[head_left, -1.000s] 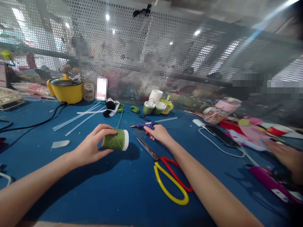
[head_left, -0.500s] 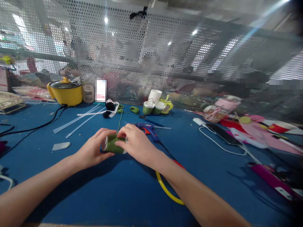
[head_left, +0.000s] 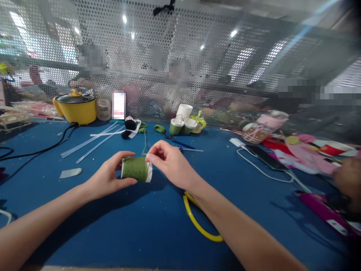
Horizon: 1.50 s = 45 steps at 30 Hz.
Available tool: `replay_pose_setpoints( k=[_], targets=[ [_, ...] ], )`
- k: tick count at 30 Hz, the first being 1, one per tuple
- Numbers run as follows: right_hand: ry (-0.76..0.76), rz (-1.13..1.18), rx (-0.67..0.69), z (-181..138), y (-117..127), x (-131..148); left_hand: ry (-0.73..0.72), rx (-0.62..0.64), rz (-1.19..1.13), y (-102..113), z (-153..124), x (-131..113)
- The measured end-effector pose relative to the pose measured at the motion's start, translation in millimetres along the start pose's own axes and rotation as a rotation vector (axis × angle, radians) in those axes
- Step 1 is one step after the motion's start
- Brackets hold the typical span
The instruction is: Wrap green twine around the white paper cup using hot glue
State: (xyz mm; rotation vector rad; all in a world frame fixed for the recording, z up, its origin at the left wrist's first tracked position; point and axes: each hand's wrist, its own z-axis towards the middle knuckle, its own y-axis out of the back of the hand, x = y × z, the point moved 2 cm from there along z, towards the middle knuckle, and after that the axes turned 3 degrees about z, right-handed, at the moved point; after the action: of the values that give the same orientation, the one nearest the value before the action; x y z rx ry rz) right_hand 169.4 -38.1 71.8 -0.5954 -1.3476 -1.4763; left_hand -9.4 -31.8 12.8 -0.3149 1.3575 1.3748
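Taking the cup as my clock centre, the nearest thing I see on the blue table is a yellow handle at 4 o'clock, partly under the right forearm. The cup lies sideways, a little left of my centre, green wrapping around it and its white rim toward 3. The left hand clamps its 9 o'clock end, thumb below and fingers above, I judge to leave the wrapped side free. The right hand has thumb and forefinger together at the rim, apparently pinching the yarn, which trails toward 12 and the green bundles, probably kept there so it feeds freely.

At 3 o'clock I have a phone with a white cable, and another person's blurred hand at the edge. Clear sticks lie at 10. Farther, green-covered small cups stand between 1 and 2, a yellow pot between 10 and 11, and a jar at 11. I can't read any brand; the lit screen near 12 is pixelated.
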Motion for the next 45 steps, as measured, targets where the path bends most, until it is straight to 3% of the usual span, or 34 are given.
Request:
replay_pose_setpoints(
  k=[3,7,18,29,45],
  targets=[
    [-0.019,0.208,-0.008,3,5,-5,0.108,0.062,-0.125,-2,0,0],
    [-0.068,0.273,-0.012,7,6,-14,0.135,0.110,-0.172,-3,-1,-1],
    [-0.118,0.284,-0.031,9,2,-22,0.012,0.131,-0.084,-2,-2,-6],
    [-0.117,0.179,-0.007,10,-1,-33,-0.215,0.052,0.103,1,-5,-9],
    [-0.140,0.145,-0.004,10,-1,-40,-0.356,0.008,0.262,4,-5,-15]
  ],
)
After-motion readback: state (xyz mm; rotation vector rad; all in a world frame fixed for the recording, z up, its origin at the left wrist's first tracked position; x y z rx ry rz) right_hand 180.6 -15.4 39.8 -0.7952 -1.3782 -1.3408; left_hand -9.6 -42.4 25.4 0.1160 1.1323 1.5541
